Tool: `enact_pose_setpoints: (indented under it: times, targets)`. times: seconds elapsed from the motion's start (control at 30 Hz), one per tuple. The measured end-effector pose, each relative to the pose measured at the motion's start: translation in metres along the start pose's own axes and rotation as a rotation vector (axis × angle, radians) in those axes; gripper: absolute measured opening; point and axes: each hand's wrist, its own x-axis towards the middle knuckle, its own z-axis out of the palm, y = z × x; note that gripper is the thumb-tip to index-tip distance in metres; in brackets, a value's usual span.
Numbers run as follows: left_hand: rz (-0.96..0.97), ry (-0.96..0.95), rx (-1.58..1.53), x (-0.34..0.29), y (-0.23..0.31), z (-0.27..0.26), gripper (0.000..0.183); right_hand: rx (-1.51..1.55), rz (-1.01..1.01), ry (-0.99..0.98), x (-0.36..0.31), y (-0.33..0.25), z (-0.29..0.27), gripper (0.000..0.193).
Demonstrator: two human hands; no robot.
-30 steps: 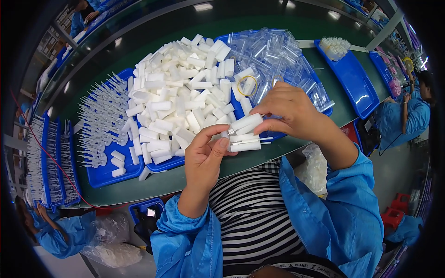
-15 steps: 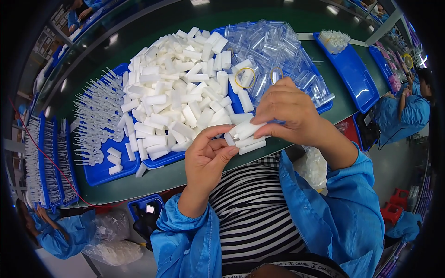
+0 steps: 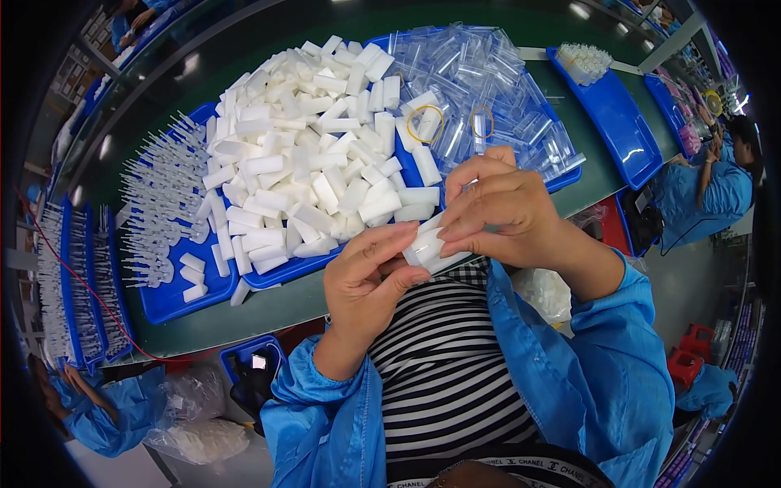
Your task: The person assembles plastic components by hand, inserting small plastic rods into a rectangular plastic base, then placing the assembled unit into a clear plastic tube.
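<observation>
In front of my body, at the table's near edge, both hands hold a white block [image 3: 425,244] of foam-like material. My left hand [image 3: 362,285] pinches its left end between thumb and fingers. My right hand [image 3: 508,215] grips the other end, with bent fingers covering part of it. The piece's left end looks glossy, but I cannot tell whether a clear sleeve surrounds it. Just beyond my hands rises a large pile of similar white blocks [image 3: 301,154]. Clear plastic tubes [image 3: 472,89] are heaped behind my right hand.
At left, a blue tray [image 3: 187,305] holds thin-stemmed white parts [image 3: 159,203] and several loose blocks. Narrow blue trays [image 3: 89,285] stand farther left. Two yellow rubber bands [image 3: 425,124] lie near the tubes. Another blue tray [image 3: 614,122] stands at right. Co-workers in blue sit on both sides.
Both hands have closed in around the piece, which has turned slightly in their grip. The gap seen at its left end no longer shows. The view has shifted a little.
</observation>
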Motion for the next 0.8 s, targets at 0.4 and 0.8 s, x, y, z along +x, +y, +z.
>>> enact_pose_setpoints:
  times: [0.4, 0.8]
  targets:
    - [-0.097, 0.112, -0.036, -0.003, -0.007, -0.004, 0.034, -0.181, 0.028, 0.208, 0.006, -0.011, 0.007, 0.029]
    - [-0.297, 0.134, -0.379, 0.0, -0.002, 0.004, 0.037, -0.294, 0.076, 0.122, -0.015, -0.009, 0.012, 0.039]
